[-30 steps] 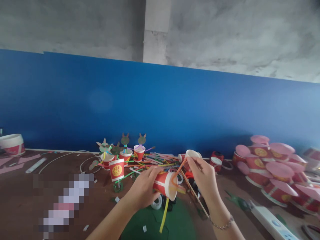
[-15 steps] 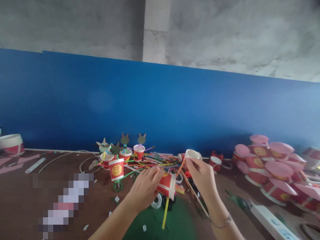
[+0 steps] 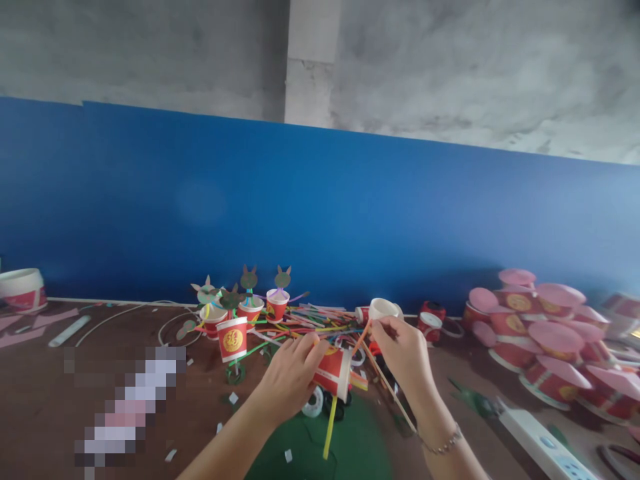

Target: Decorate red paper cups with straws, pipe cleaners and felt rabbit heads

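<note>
My left hand (image 3: 291,375) is wrapped round a red paper cup (image 3: 334,371) lying on its side, mouth to the right. A yellow straw (image 3: 329,425) hangs down from the cup. My right hand (image 3: 403,348) pinches the top of an orange straw (image 3: 360,339) that runs down into the cup. A thin wooden stick (image 3: 389,390) slants down past my right wrist. Both hands hover over a green felt sheet (image 3: 345,453) on the brown table (image 3: 45,400).
Several red cups with paper animal heads on straws (image 3: 250,303) stand behind a heap of coloured straws (image 3: 310,320). Red cups with pink lids (image 3: 545,340) pile up at the right. A white power strip (image 3: 537,443) lies front right; tape rolls (image 3: 315,403) sit beneath the cup.
My left hand has turned the cup and shifted its grip, fingers now over the cup's side. The right hand with the orange straw has dropped slightly.
</note>
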`<state>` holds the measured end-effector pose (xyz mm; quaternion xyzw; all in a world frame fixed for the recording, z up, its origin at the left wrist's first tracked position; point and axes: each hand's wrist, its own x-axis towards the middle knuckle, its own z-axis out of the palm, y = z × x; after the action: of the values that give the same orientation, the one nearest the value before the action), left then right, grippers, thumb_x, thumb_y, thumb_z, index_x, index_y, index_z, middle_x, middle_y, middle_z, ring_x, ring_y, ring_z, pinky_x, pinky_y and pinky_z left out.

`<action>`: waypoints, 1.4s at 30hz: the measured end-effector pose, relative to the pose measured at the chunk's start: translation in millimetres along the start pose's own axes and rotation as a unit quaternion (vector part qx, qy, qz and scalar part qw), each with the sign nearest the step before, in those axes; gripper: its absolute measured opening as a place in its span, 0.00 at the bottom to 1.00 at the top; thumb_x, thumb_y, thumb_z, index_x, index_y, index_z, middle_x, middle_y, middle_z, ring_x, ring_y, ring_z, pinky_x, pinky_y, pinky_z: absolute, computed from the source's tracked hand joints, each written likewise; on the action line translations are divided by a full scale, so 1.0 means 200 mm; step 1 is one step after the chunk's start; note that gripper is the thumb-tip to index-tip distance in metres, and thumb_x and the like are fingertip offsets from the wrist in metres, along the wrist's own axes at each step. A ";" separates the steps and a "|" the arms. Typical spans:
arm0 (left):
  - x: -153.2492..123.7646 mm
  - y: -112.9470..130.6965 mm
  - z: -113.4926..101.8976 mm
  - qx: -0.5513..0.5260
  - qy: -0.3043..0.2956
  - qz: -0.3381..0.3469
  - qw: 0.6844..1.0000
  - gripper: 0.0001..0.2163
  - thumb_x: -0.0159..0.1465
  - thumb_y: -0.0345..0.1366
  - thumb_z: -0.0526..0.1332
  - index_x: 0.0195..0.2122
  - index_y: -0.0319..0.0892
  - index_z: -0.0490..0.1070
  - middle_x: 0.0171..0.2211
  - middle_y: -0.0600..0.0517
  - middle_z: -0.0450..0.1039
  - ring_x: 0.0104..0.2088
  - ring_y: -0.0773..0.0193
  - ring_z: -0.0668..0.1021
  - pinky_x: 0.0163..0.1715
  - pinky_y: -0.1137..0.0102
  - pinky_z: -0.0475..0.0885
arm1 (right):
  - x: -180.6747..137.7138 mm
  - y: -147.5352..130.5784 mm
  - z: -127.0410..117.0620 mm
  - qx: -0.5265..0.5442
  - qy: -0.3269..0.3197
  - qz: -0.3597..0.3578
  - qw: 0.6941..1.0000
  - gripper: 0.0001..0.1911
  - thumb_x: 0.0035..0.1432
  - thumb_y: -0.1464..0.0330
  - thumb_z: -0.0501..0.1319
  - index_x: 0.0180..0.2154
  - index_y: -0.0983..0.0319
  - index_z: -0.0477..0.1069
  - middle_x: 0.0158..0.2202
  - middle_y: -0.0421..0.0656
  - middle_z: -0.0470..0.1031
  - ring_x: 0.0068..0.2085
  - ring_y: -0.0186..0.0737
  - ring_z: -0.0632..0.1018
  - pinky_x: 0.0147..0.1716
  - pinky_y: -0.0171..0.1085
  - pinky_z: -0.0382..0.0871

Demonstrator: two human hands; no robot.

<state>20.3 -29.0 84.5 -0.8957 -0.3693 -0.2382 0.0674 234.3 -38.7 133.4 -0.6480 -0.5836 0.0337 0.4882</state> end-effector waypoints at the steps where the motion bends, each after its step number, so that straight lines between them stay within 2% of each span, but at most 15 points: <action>1: 0.00 0.00 0.00 -0.001 0.002 -0.001 1.000 0.30 0.52 0.22 0.55 0.56 0.45 0.53 0.53 0.45 0.64 0.50 0.53 0.70 0.48 0.60 0.65 | 0.00 0.00 0.00 0.016 -0.002 0.000 1.000 0.15 0.52 0.60 0.56 0.21 0.62 0.72 0.19 0.42 0.75 0.23 0.40 0.74 0.24 0.34 0.65; 6: 0.00 0.00 0.00 0.003 0.001 -0.001 1.000 0.29 0.52 0.22 0.55 0.56 0.45 0.54 0.53 0.45 0.64 0.49 0.53 0.70 0.48 0.61 0.66 | 0.01 0.01 0.01 0.093 -0.023 0.006 0.995 0.17 0.54 0.60 0.55 0.25 0.64 0.75 0.22 0.44 0.77 0.25 0.41 0.75 0.23 0.33 0.66; 11: 0.00 -0.01 0.01 0.007 0.003 -0.003 1.000 0.29 0.53 0.22 0.55 0.56 0.44 0.54 0.53 0.45 0.64 0.49 0.53 0.70 0.48 0.60 0.66 | 0.01 0.01 0.00 0.071 -0.024 0.002 0.997 0.18 0.54 0.59 0.56 0.22 0.65 0.74 0.18 0.42 0.73 0.21 0.38 0.72 0.20 0.32 0.62; 16: 0.00 -0.02 0.02 -0.008 -0.001 -0.021 1.000 0.30 0.53 0.22 0.56 0.57 0.47 0.53 0.53 0.46 0.64 0.51 0.53 0.70 0.49 0.61 0.65 | 0.02 0.03 0.02 0.088 -0.042 0.017 0.995 0.19 0.55 0.59 0.55 0.30 0.66 0.78 0.17 0.41 0.73 0.21 0.38 0.73 0.20 0.32 0.64; 18: 0.00 -0.02 0.02 -0.009 -0.005 -0.033 0.999 0.30 0.53 0.21 0.56 0.57 0.47 0.53 0.53 0.46 0.64 0.52 0.54 0.69 0.50 0.61 0.64 | 0.02 0.04 0.02 0.088 -0.045 0.021 0.995 0.17 0.54 0.60 0.56 0.29 0.65 0.78 0.18 0.42 0.74 0.21 0.40 0.75 0.21 0.33 0.65; 22: 0.01 -0.02 0.02 0.002 -0.007 -0.053 0.999 0.31 0.52 0.21 0.57 0.56 0.47 0.53 0.52 0.46 0.64 0.52 0.54 0.70 0.49 0.61 0.65 | 0.02 0.04 0.02 0.060 -0.045 0.019 0.997 0.17 0.53 0.58 0.57 0.23 0.62 0.76 0.23 0.45 0.79 0.23 0.42 0.77 0.23 0.34 0.67; 27: 0.01 -0.02 0.03 0.012 -0.016 -0.043 0.999 0.33 0.51 0.20 0.56 0.57 0.46 0.51 0.53 0.46 0.64 0.52 0.53 0.69 0.48 0.62 0.66 | 0.02 0.05 0.02 0.021 -0.055 0.024 0.998 0.15 0.53 0.58 0.57 0.26 0.60 0.77 0.24 0.44 0.80 0.26 0.43 0.79 0.26 0.35 0.68; 37: 0.01 -0.01 0.02 -0.004 -0.026 -0.036 0.999 0.32 0.51 0.20 0.56 0.56 0.47 0.53 0.52 0.47 0.64 0.51 0.53 0.70 0.47 0.61 0.65 | 0.02 0.04 0.02 -0.091 -0.036 0.033 0.995 0.16 0.53 0.56 0.56 0.26 0.58 0.76 0.25 0.42 0.79 0.27 0.43 0.76 0.24 0.35 0.63; 42: 0.00 0.00 0.03 -0.010 -0.038 -0.030 0.999 0.30 0.52 0.21 0.55 0.57 0.45 0.53 0.54 0.45 0.63 0.51 0.53 0.69 0.48 0.60 0.64 | 0.02 0.03 0.03 -0.101 -0.014 0.031 0.994 0.13 0.51 0.58 0.57 0.23 0.58 0.74 0.22 0.40 0.76 0.25 0.41 0.74 0.23 0.34 0.59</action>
<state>22.7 -26.2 79.3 -0.8930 -0.3964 -0.2098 0.0376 237.1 -31.6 127.7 -0.7114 -0.5705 -0.0017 0.4105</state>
